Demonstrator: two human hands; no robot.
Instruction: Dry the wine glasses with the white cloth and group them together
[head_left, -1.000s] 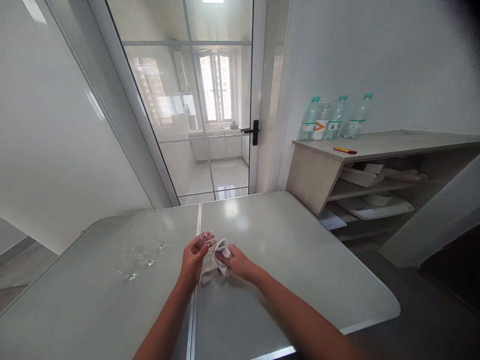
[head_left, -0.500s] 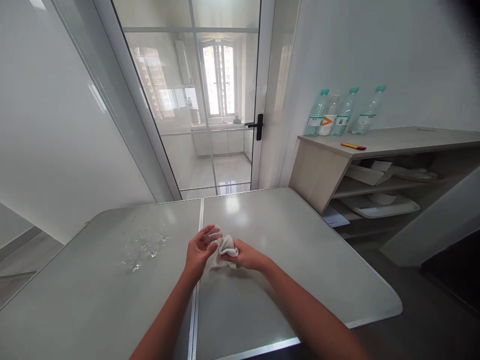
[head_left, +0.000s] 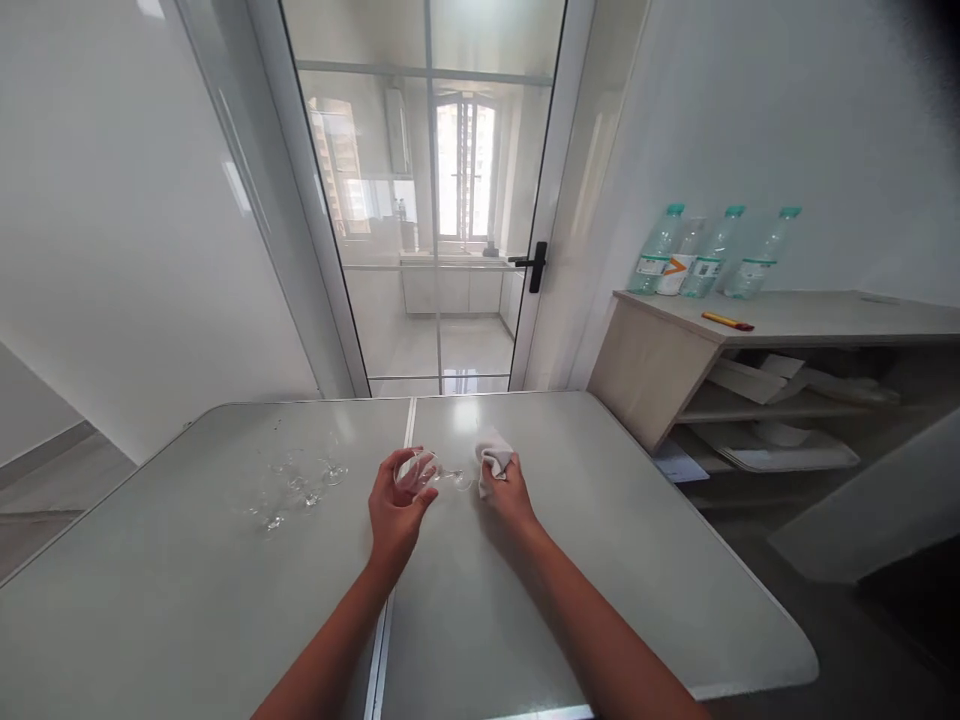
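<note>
My left hand (head_left: 394,500) is wrapped round the bowl of a clear stemmed glass (head_left: 417,472). The glass lies on its side in the grip, with its thin stem and foot pointing right. In my right hand (head_left: 511,497) is a bunched white cloth (head_left: 493,452), just to the right of the foot. A small gap seems to separate cloth and glass. Both hands are above the middle of the grey-white table (head_left: 600,520), near its metal seam. To the left stand several clear glasses (head_left: 304,490), whose see-through outlines are hard to make out.
A low wooden shelf unit (head_left: 660,360) adjoins the table on the right, with several plastic bottles (head_left: 656,255) and a yellow-orange packet (head_left: 726,321) on top. Papers and trays fill its shelves. Behind the table is a glass door (head_left: 472,350) with a black handle (head_left: 535,267).
My right hand has drawn the cloth away from the glass, to the right and slightly up. The glass in my left hand now shows clearly. The camera view has shifted a little.
</note>
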